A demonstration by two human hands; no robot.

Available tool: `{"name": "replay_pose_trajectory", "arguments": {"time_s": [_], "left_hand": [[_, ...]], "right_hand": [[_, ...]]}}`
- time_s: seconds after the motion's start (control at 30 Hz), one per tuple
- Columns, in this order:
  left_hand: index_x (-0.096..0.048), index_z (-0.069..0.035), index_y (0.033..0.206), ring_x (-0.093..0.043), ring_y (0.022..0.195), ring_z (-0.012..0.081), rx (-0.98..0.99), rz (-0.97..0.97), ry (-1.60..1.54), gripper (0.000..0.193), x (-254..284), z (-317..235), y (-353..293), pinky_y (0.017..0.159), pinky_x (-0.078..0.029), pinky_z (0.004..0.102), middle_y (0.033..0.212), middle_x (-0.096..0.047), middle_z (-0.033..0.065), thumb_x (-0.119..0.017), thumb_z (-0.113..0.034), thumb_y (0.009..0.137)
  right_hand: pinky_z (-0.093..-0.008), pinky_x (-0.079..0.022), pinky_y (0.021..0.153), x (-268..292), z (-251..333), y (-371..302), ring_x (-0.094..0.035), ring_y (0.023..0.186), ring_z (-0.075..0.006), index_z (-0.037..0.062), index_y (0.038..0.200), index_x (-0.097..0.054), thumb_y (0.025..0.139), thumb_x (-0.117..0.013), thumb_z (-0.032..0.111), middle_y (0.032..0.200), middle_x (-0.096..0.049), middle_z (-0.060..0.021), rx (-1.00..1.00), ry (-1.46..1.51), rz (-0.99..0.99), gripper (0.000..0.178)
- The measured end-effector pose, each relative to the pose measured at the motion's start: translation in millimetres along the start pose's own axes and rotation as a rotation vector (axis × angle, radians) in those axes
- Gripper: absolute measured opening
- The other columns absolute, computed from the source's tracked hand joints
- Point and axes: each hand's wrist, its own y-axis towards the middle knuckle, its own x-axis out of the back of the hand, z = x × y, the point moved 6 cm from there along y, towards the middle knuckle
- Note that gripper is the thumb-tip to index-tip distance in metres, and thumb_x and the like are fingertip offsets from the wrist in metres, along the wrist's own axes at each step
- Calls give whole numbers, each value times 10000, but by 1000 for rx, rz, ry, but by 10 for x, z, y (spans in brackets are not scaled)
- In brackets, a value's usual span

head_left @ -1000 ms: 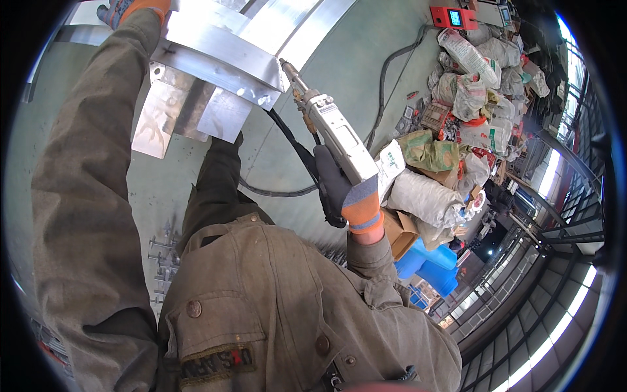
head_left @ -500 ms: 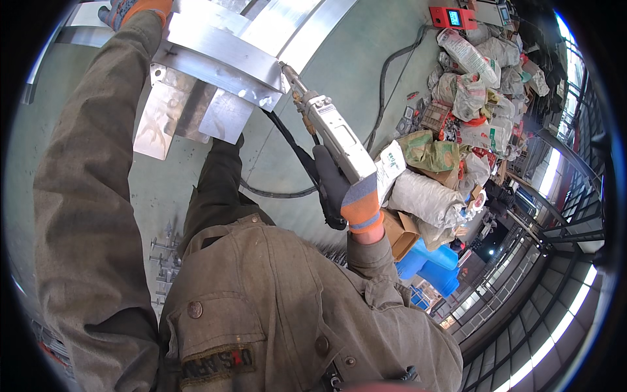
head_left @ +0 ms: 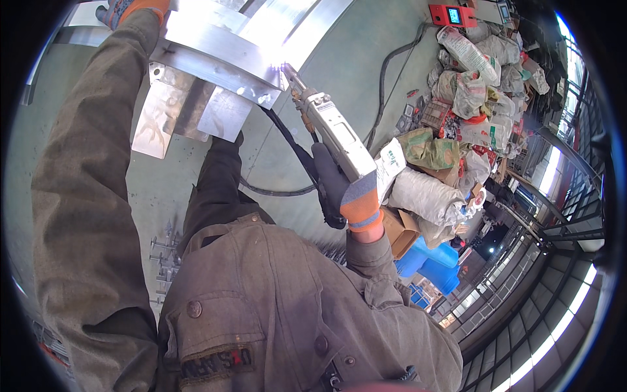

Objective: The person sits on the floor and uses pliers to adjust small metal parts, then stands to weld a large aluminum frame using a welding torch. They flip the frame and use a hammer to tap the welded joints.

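My right hand [head_left: 353, 199], in a grey and orange glove, is closed around a white handheld welding gun [head_left: 339, 134]. The gun points up and left, its nozzle tip against the right end of a shiny metal frame [head_left: 222, 73]. A bright white-violet glare burns at that tip and washes out the metal around it. At the top left my left hand [head_left: 134, 8], gloved alike, rests at the frame; the picture's edge cuts off most of its fingers. Below the frame hang bent metal plates [head_left: 225, 114].
Black cables [head_left: 385, 65] curve over the green floor [head_left: 346, 59]. Sacks and bags [head_left: 480, 91] are heaped on the right, beside a red device with a lit screen [head_left: 452, 17]. Nearer lie a cardboard box [head_left: 398, 232] and blue plastic drums [head_left: 434, 264]. Metal fittings [head_left: 166, 258] stand lower left.
A bright welding glare has appeared at the gun's tip, lighting up the frame. Both hands stay almost where they were.
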Motion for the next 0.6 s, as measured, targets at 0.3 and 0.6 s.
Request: {"name": "replay_pose_trajectory", "arguments": {"time_s": [0.3,0.6], "left_hand": [[-631,-108,1551,-514,1535,345,-26,-191,-77,672,31,36,-95,1356,-251,567,1595,-625,145,-556,-609,1109],[-603,-100,1578,-495,1553,335,-15,-165,-70,692,19,46,-83,1369,-235,555,1610,-613,148,-530,-615,1122]], "right_hand": [[-289,-562,695,8,-6,-23,-711,787,-95,9,1292,-761,1030,-825,170,944,-795,-47,-42,40,6,314],[-299,-573,694,30,33,-27,-736,771,-121,11,1287,-766,1029,-818,167,934,-802,-57,9,-42,4,306]]}}
